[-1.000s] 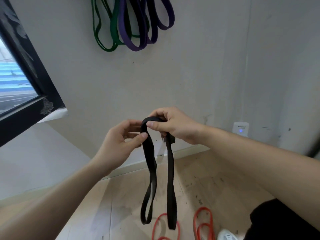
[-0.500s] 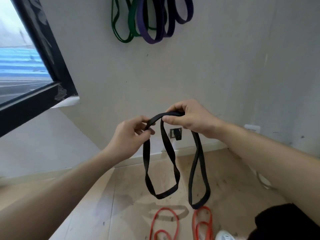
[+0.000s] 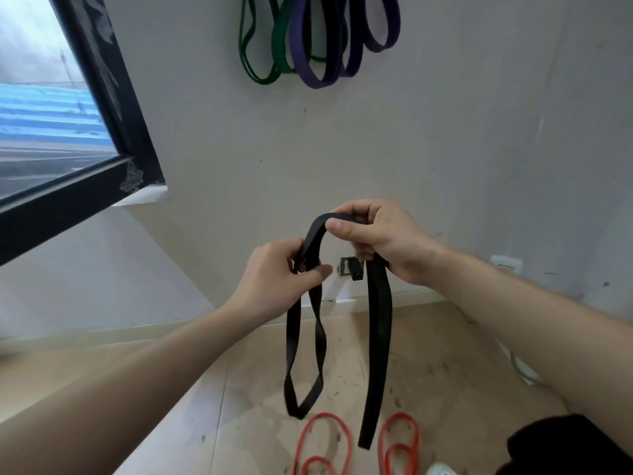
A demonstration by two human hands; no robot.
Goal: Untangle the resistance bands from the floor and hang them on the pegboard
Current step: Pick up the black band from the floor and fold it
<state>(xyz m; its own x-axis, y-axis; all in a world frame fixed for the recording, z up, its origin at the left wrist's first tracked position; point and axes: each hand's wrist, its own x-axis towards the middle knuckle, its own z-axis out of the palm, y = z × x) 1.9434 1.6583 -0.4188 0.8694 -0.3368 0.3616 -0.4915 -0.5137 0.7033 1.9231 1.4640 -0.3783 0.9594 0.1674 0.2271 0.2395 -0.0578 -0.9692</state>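
A black resistance band (image 3: pixel 378 341) hangs in front of me in two long loops above the floor. My right hand (image 3: pixel 380 240) pinches its top arch between thumb and fingers. My left hand (image 3: pixel 277 272), lower and to the left, grips the band where the left loop starts. Red bands (image 3: pixel 322 443) lie coiled on the floor below. Green bands (image 3: pixel 260 60) and purple bands (image 3: pixel 318 60) hang on the wall at the top; their pegs are out of frame.
A black-framed window (image 3: pixel 102 180) fills the upper left. A small dark fitting (image 3: pixel 351 267) sits on the wall near the skirting, a white socket (image 3: pixel 505 264) to the right. A white shoe (image 3: pixel 442 469) and dark trouser leg (image 3: pixel 568 447) show at the bottom right.
The hands went from close together on a bunched band to slightly apart, so the band now hangs in two separate loops. The view tilted and shifted, bringing the window and hung bands further in.
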